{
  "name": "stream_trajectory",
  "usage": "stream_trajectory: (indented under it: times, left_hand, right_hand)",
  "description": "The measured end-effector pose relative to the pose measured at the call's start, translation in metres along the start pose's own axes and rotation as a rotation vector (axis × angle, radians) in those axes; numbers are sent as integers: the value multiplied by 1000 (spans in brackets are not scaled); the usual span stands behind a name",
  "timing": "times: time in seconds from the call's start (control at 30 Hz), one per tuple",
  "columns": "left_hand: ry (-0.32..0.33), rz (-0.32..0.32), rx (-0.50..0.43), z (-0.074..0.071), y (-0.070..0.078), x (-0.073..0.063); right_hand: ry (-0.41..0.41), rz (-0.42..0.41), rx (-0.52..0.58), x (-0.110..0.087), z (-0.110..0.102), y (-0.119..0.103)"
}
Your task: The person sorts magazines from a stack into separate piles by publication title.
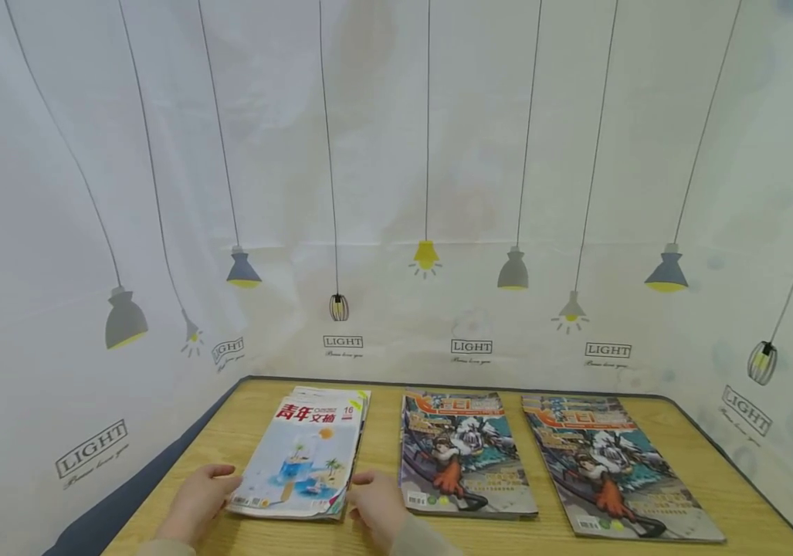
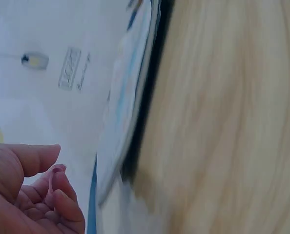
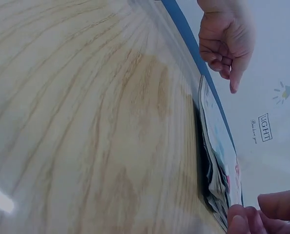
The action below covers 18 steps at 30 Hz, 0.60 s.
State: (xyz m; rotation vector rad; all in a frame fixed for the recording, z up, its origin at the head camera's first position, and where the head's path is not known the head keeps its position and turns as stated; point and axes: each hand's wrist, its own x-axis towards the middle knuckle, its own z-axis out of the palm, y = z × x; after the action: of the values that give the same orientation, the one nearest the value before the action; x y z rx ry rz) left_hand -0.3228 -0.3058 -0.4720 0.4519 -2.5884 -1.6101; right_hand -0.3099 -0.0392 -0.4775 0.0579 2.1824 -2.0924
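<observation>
The stack of magazines lies flat on the wooden table, directly between the two hands, with its near edge close to the person. It consists of several thin, glossy issues under a pale blue cover with red characters. The corners at the near edge are slightly fanned and curled, as the right wrist view shows.

Handling judgement: the stack is light and limp. It would sag if lifted by one corner, and the slick covers would likely slide over one another. The two long side edges near the lower corners look like the soundest places to take hold, with fingers under and thumb on top, so that the issues stay squared.

The left hand rests at the lower left corner of the stack, fingertips touching or just beside the edge; contact cannot be confirmed. In the left wrist view its fingers are loosely curled and hold nothing.

The right hand lies at the lower right corner, fingers relaxed, fingertips at the fanned page edges. No pinch is visible.

Beyond the right hand lie two identical comic-cover magazines, one near and one farther out, each flat and apart from the stack. A curtain printed with lamps surrounds the table.
</observation>
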Motion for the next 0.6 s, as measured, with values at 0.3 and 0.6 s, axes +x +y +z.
stream_trajectory:
  times: [0.3,0.6]
  left_hand:
    - [-83,93,-18,57,46,-26]
    - [-218,172,-107,117,71,-48]
  right_hand:
    - [-47,-49,-143,2,-64,-14]
    - [-2,-44,-145,3,-127,-5]
